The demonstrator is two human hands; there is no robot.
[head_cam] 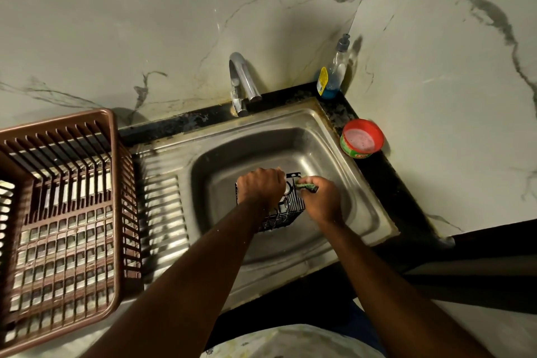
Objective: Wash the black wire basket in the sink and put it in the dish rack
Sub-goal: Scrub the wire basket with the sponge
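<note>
Black wire is under my left hand (261, 184), which curls over the basket (283, 209) rim and holds it down inside the sink (360, 212). My right hand (319, 200) pinches a green sponge (307, 186) against the basket's far edge. I judge I'm mid-scrub: no water runs from the tap (242, 78), so rinsing is left, then the lift across. The brown dish rack (61, 212) sits well apart on my left, past the ribbed drainboard (162, 206), with nothing showing inside it. The soap tub (361, 138) and bottle (334, 73) stand on the right ledge, away from that path.
</note>
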